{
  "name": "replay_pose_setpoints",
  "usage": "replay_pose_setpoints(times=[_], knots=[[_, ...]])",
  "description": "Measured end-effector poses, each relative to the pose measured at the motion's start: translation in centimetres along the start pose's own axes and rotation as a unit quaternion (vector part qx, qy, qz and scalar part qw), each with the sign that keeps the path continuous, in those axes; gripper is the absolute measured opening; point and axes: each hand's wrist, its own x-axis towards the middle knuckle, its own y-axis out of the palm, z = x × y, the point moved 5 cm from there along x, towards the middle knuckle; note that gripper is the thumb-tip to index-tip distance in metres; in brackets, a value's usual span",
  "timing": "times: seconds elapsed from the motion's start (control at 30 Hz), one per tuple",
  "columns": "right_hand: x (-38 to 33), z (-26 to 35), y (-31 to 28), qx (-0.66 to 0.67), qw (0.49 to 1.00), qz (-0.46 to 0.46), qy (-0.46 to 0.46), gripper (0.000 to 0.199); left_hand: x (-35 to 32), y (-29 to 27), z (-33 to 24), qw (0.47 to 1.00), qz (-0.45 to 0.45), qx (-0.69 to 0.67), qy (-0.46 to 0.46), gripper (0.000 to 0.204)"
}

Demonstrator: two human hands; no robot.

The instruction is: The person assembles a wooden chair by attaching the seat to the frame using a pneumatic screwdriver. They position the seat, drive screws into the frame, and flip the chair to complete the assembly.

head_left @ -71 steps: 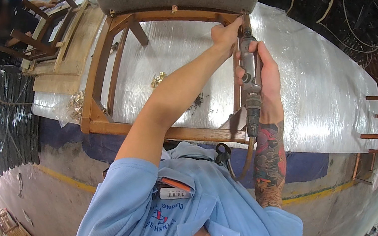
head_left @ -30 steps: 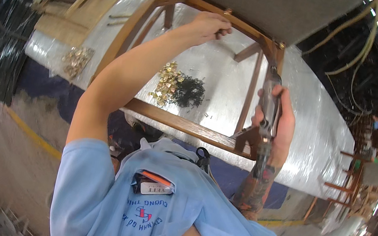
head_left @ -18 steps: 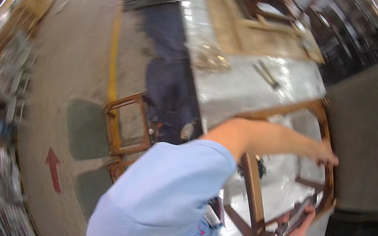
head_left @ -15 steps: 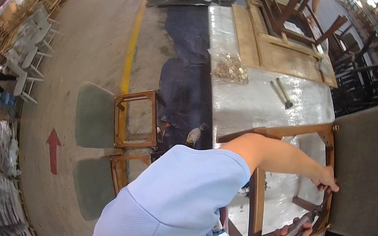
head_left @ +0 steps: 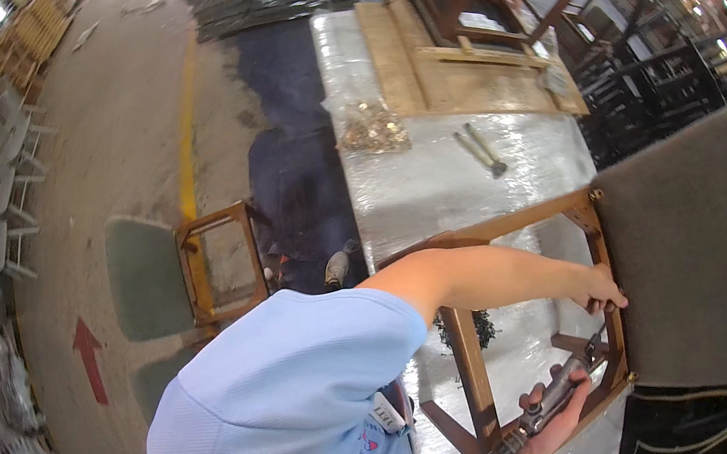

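A brown wooden chair frame (head_left: pixel 479 369) lies on the plastic-wrapped table, its grey upholstered backrest (head_left: pixel 695 251) extending past the table's right side. My left arm reaches across the frame. My left hand (head_left: pixel 603 291) is closed at the rail beside the backrest; whatever its fingers pinch is too small to make out. In my right hand (head_left: pixel 566 414) is a grey inline power screwdriver (head_left: pixel 552 401), fingers wrapped round its body. Its thin tip points at the same rail, a little nearer than my left hand; whether it touches the wood I cannot tell.
A bag of small hardware (head_left: pixel 376 130) and two metal rods (head_left: pixel 481 149) lie on the table (head_left: pixel 431 176). Farther off, another chair frame (head_left: pixel 462 1) rests on wooden boards (head_left: pixel 466 85). A chair with a green backrest (head_left: pixel 146 276) is on the floor at left.
The view has shifted, so the table and chair appear farther left and higher. Both hands keep their places at the frame, the screwdriver still in my right hand.
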Motion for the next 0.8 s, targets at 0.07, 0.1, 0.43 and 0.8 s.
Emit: replay_pose_setpoints(times=[0.07,0.1,0.43,0.8], knots=[[-0.4,0.2,0.6,0.002,1.0,-0.009,-0.015,0.024,-0.4,0.6,-0.2,1.0,0.006,0.021,-0.014,0.02],[-0.5,0.3,0.4,0.008,1.0,-0.005,-0.018,0.025,-0.3,1.2,-0.3,0.999,0.011,0.032,-0.02,0.02],[0.3,0.4,0.0,-0.021,0.997,-0.014,-0.08,0.027,-0.2,1.0,-0.4,0.998,0.035,0.044,-0.025,0.009],[-0.6,1.3,0.0,0.0,0.995,-0.062,-0.08,0.029,0.5,1.5,2.7,0.95,-0.232,0.203,0.047,0.042]])
